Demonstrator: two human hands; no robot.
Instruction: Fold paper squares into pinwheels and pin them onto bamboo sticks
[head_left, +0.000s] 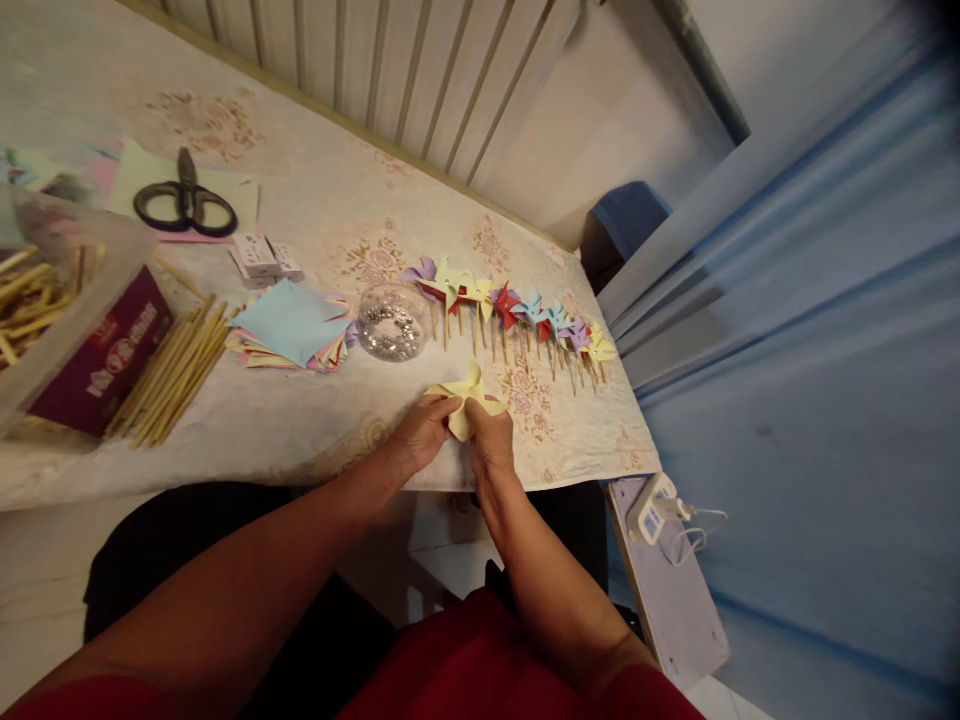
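A pale yellow paper pinwheel (474,380) is held between my two hands over the table's front edge, its blades curled in toward the middle. My left hand (427,428) pinches it from the left. From the right, my right hand (491,435) grips it with the thumb at the centre. Just beyond lies a round clear dish (391,322) of small shiny metal pieces. Finished pinwheels on sticks, among them a red pinwheel (507,304) and a light blue pinwheel (556,320), lie in a row behind and to the right.
Left of the dish are a stack of coloured paper squares (289,325), small white boxes (264,258), black-handled scissors (187,205) and a bundle of thin sticks (176,375). A plastic tub (90,340) holds more sticks. A power strip (651,508) rests on a stool (675,610) at right.
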